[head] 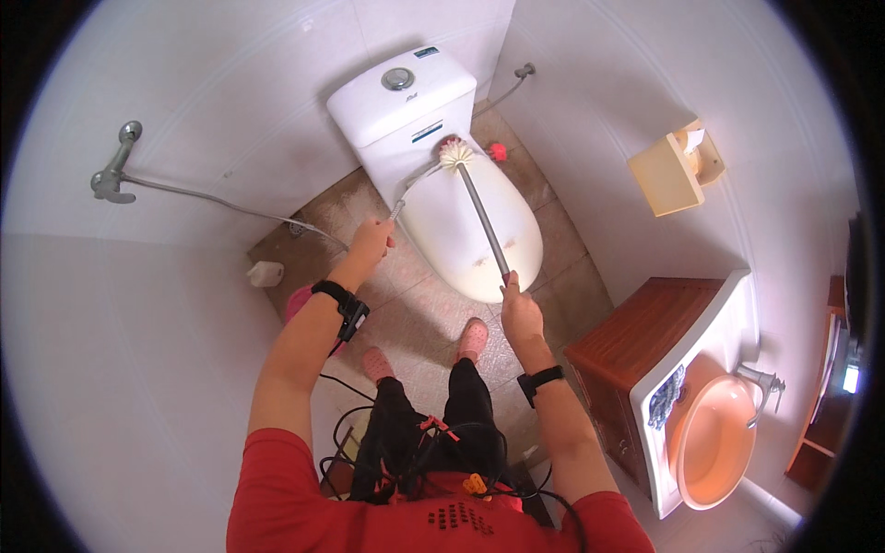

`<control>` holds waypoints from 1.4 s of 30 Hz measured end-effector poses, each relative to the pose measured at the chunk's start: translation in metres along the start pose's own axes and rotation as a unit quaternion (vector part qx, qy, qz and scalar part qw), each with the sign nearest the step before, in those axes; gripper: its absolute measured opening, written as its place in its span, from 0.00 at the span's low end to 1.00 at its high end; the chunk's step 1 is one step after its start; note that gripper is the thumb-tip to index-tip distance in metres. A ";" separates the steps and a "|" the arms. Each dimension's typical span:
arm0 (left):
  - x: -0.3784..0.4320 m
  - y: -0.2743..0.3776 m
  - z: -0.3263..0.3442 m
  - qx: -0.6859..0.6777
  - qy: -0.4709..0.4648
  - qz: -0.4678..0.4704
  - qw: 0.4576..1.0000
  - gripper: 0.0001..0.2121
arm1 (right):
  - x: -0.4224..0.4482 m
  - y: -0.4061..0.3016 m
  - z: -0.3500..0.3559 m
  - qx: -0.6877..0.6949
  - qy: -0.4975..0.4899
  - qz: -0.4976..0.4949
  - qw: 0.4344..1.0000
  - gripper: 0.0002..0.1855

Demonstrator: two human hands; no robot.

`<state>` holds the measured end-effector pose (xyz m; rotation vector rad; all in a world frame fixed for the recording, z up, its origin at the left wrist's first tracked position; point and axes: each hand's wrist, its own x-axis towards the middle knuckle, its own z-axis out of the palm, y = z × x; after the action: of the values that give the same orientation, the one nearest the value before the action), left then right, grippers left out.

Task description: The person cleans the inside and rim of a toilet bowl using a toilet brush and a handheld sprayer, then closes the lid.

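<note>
My right hand (pixel 522 314) grips the maroon end of a toilet brush (pixel 486 218) with a long grey handle. Its round cream bristle head (pixel 455 155) is at the back of the lid, by the tank; I cannot tell whether it touches. The white toilet (pixel 401 104) has its lid (pixel 456 228) down, with brownish marks near the front. To the left of the bowl, my left hand (pixel 373 242) is closed around a thin grey hose (pixel 396 209). A slim grey length runs on from that hand towards the brush head. Something red behind the bristles is mostly hidden.
A wall valve (pixel 114 181) feeds a hose (pixel 207 200) across the left side. Beside the toilet is a red item (pixel 497 151). At right are a paper holder (pixel 674 173), a wooden vanity (pixel 643 325) and an orange basin (pixel 719 442). Black cables (pixel 339 428) hang by my legs.
</note>
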<state>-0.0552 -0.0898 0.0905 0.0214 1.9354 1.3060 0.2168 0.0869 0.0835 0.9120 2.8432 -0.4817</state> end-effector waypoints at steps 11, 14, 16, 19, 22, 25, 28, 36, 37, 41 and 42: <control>-0.022 -0.001 -0.026 0.048 0.040 0.005 0.998 0.13 | -0.073 -0.013 -0.012 -0.053 -0.044 -0.054 0.996 0.25; -0.028 -0.003 -0.019 0.045 0.035 -0.006 0.998 0.12 | -0.041 -0.014 -0.004 -0.005 -0.081 -0.008 0.997 0.30; -0.030 -0.005 -0.024 0.042 0.040 -0.018 0.998 0.11 | -0.055 -0.026 -0.004 -0.010 -0.084 -0.028 0.996 0.29; -0.038 -0.003 -0.025 0.024 0.037 -0.032 0.999 0.11 | -0.090 -0.033 -0.011 -0.031 -0.063 -0.070 0.995 0.24; -0.046 0.001 -0.024 -0.010 0.023 -0.025 0.999 0.11 | -0.095 -0.026 -0.024 -0.044 -0.103 -0.041 0.993 0.23; -0.047 0.006 -0.018 0.009 0.028 -0.044 0.999 0.11 | -0.060 -0.012 -0.016 -0.040 -0.086 -0.026 0.995 0.25; -0.049 0.012 -0.009 -0.013 0.012 -0.035 0.999 0.11 | -0.015 -0.006 -0.011 -0.018 -0.034 0.034 0.999 0.23; -0.041 0.017 0.006 0.018 -0.009 -0.015 1.000 0.11 | -0.128 0.051 -0.028 0.041 -0.049 0.095 0.993 0.16; -0.037 0.016 0.005 0.017 -0.006 -0.014 1.000 0.11 | -0.154 0.057 -0.033 0.057 -0.046 0.090 0.993 0.16; -0.027 0.016 0.012 0.047 -0.028 0.000 0.998 0.11 | -0.211 0.067 -0.046 0.053 -0.049 0.113 0.991 0.17; -0.028 0.018 0.012 0.049 -0.028 0.004 0.998 0.11 | -0.213 0.066 -0.047 0.061 -0.058 0.120 0.989 0.18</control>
<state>-0.0350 -0.0836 0.1195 0.1124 1.9516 1.2020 0.4282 0.0366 0.1538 1.1867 2.5801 -0.6604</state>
